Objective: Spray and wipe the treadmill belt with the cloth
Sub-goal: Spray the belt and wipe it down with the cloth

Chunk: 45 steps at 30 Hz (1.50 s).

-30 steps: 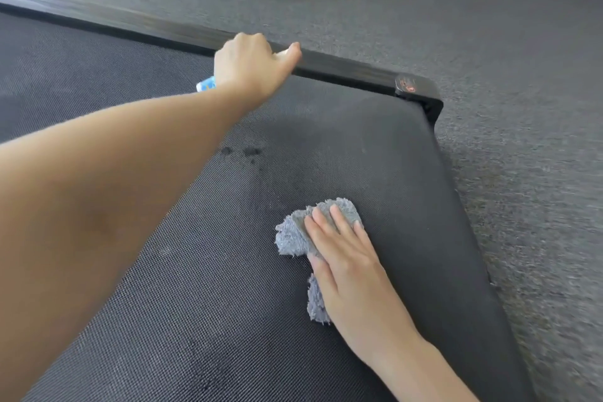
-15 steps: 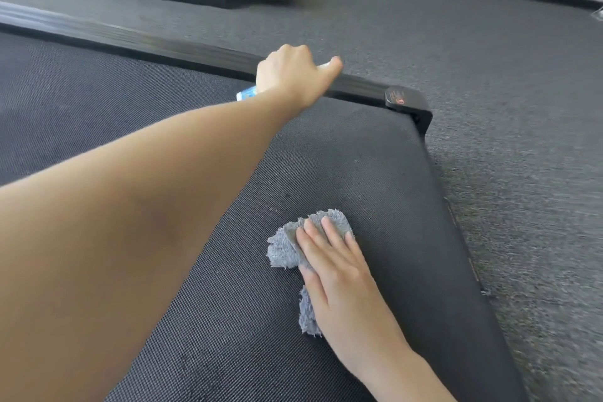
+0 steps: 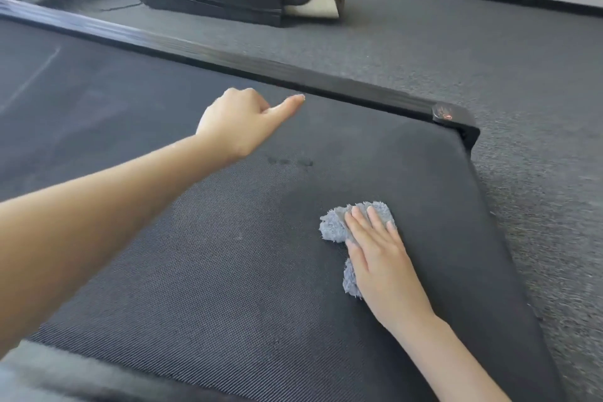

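the treadmill belt fills your view. your left hand hangs above it, fingers curled, thumb out; whether it holds anything, i cannot tell. your right hand presses flat, fingers straight, on the grey cloth near the belt's right edge.

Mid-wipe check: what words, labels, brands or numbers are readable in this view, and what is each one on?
Nothing here reads clearly.
Reddish mark on the black end cap at the treadmill's far corner: some print or logo, too blurred to read.
Treadmill belt: no text visible.
Cloth: no label visible.
Side rail: no text visible.
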Motion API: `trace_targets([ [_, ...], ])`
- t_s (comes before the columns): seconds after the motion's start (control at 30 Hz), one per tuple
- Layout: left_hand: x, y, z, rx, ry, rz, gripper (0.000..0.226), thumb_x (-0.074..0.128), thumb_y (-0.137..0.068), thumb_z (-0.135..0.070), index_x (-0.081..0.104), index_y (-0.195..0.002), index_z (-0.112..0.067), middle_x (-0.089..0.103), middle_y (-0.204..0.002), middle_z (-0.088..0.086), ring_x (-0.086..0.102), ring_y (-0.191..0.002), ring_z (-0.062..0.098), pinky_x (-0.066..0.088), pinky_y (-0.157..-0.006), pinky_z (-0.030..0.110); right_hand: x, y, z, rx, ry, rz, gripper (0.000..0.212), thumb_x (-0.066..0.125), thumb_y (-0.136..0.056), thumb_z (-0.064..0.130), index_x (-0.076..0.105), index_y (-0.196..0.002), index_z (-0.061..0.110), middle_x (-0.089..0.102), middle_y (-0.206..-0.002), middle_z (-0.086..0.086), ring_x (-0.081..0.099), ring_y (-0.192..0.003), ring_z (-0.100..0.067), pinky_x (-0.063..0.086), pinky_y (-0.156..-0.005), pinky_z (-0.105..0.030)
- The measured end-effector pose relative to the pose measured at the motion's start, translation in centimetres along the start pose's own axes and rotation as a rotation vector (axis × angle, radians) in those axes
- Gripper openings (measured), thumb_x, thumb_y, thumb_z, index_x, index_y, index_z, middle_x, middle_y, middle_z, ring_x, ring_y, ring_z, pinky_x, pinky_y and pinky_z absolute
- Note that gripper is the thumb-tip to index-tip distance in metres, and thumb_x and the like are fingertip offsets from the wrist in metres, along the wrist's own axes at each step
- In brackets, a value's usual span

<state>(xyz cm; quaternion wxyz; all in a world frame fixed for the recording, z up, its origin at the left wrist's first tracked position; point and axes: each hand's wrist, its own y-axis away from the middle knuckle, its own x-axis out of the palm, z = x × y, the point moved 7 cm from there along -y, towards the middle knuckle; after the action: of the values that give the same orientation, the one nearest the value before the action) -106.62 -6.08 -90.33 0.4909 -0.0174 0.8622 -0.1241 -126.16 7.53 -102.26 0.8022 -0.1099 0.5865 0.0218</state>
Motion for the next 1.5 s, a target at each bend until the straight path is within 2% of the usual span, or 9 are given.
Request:
trace_targets([
  [0.2, -7.2, 6.2, 6.0, -0.044, 0.049, -0.079, 0.094, 0.027, -0.073, -0.082, 0.057, -0.058, 0.006, 0.061, -0.050, 0.011, 0.062, -0.058, 0.029, 0.054, -0.070, 0.043, 2.1, -4.4, 7.8, -0.172, -0.010, 0.059, 0.070, -0.005, -0.087, 0.041, 0.023, -0.147, 0.018, 0.020, -0.155, 0.007, 0.005, -0.145, -0.013, 0.001, -0.119, -0.032],
  [0.33, -11.2, 8.2, 9.0, -0.076, 0.100, -0.155, 0.081, 0.034, -0.082, -0.076, 0.055, -0.045, -0.006, 0.051, -0.035, -0.003, 0.047, -0.040, 0.005, 0.046, -0.062, 0.031, 3.6, -5.5, 17.3, -0.420, -0.130, 0.128, 0.045, 0.028, -0.102, 0.024, 0.028, -0.146, 0.014, 0.025, -0.154, 0.001, 0.007, -0.145, -0.016, 0.003, -0.120, -0.037],
  [0.57, -14.4, 9.4, 12.8, -0.116, 0.138, -0.225, 0.080, 0.030, -0.078, -0.076, 0.059, -0.047, -0.008, 0.058, -0.042, 0.006, 0.051, -0.043, 0.009, 0.042, -0.062, 0.030, 6.1, -2.2, 30.9, -0.961, -0.278, 0.150, 0.038, 0.053, -0.091, 0.010, 0.051, -0.128, 0.000, 0.051, -0.137, -0.014, 0.034, -0.135, -0.033, 0.017, -0.114, -0.046],
  [0.7, -15.5, 9.2, 14.1, -0.135, 0.168, -0.275, 0.078, 0.034, -0.082, -0.073, 0.058, -0.047, -0.008, 0.059, -0.044, 0.010, 0.049, -0.040, 0.010, 0.042, -0.060, 0.030, 7.1, -1.8, 32.0, -1.075, -0.290, 0.152, 0.042, 0.056, -0.091, 0.010, 0.050, -0.132, 0.006, 0.049, -0.140, -0.007, 0.033, -0.137, -0.025, 0.018, -0.116, -0.039],
  [0.87, -15.4, 8.4, 15.3, -0.153, 0.183, -0.284, 0.077, 0.037, -0.087, -0.070, 0.059, -0.048, -0.007, 0.058, -0.044, 0.011, 0.047, -0.037, 0.007, 0.039, -0.058, 0.030, 7.6, -3.7, 31.3, -1.073, -0.275, 0.211, 0.042, 0.049, -0.092, 0.009, 0.049, -0.134, 0.007, 0.046, -0.143, -0.006, 0.031, -0.139, -0.019, 0.021, -0.116, -0.039],
  [1.0, -14.4, 7.6, 16.0, -0.161, 0.181, -0.280, 0.077, 0.035, -0.085, -0.071, 0.057, -0.046, -0.008, 0.055, -0.041, 0.007, 0.047, -0.039, 0.009, 0.041, -0.059, 0.031, 8.5, -7.8, 29.4, -1.031, -0.097, 0.206, 0.047, 0.048, -0.093, 0.008, 0.041, -0.139, 0.010, 0.039, -0.147, -0.003, 0.026, -0.141, -0.017, 0.018, -0.117, -0.039],
  [1.13, -12.9, 6.5, 15.5, -0.156, 0.162, -0.260, 0.080, 0.031, -0.080, -0.076, 0.055, -0.045, -0.007, 0.054, -0.041, 0.007, 0.047, -0.040, 0.011, 0.050, -0.067, 0.036, 7.9, -14.3, 25.9, -0.847, -0.067, 0.211, 0.049, 0.042, -0.095, 0.005, 0.036, -0.143, 0.014, 0.034, -0.151, -0.001, 0.019, -0.143, -0.014, 0.013, -0.119, -0.037],
  [1.3, -10.5, 4.7, 13.9, -0.137, 0.095, -0.225, 0.094, 0.027, -0.076, -0.080, 0.055, -0.059, 0.008, 0.057, -0.056, 0.027, 0.058, -0.059, 0.038, 0.051, -0.069, 0.048, 7.1, -22.1, 20.0, -0.599, -0.047, 0.194, 0.048, 0.033, -0.099, 0.012, 0.028, -0.146, 0.019, 0.023, -0.155, 0.004, 0.010, -0.144, -0.009, 0.003, -0.119, -0.030],
  [1.5, -7.4, 3.7, 12.7, -0.146, 0.076, -0.168, 0.094, 0.027, -0.073, -0.081, 0.050, -0.060, 0.009, 0.054, -0.057, 0.029, 0.055, -0.060, 0.040, 0.051, -0.069, 0.052, 6.0, -28.4, 11.9, -0.322, -0.015, 0.148, 0.045, 0.027, -0.101, 0.015, 0.026, -0.147, 0.017, 0.021, -0.155, 0.002, 0.011, -0.144, -0.011, 0.002, -0.116, -0.027],
])
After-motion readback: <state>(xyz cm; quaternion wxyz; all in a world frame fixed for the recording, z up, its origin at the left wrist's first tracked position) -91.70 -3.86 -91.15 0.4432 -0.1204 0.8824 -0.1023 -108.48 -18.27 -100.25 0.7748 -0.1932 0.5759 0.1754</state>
